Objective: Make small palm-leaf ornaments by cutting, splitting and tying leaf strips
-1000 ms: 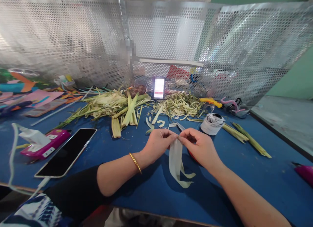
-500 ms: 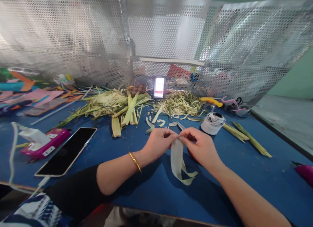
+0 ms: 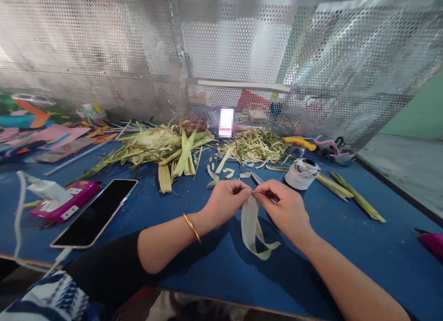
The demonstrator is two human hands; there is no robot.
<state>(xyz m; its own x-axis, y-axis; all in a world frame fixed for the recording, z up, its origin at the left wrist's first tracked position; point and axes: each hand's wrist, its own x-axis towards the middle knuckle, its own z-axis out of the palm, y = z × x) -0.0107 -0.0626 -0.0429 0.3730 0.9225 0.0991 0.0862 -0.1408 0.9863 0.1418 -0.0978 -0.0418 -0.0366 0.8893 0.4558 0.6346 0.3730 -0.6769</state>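
Observation:
My left hand pinches the upper end of a pale corn husk strip, which hangs down in a loop with its lower ends curling to the right. The fingertips of my right hand press together on the same upper end, close against the left fingertips. What lies exactly between the fingers is too small to make out. Partly hidden behind my right hand lies a pair of scissors, blades pointing away. Beyond that hand stands a spool of white thread.
Corn husks are heaped at the back left, with shredded husk scraps beside them. A phone and a magenta power strip with cables are at left. Husk pieces lie at right. Perforated metal panels close off the table's back.
Both hands stay together at the husk strip's upper end, with only slight finger shifts. The strip's hanging end has swung a little to the right and up.

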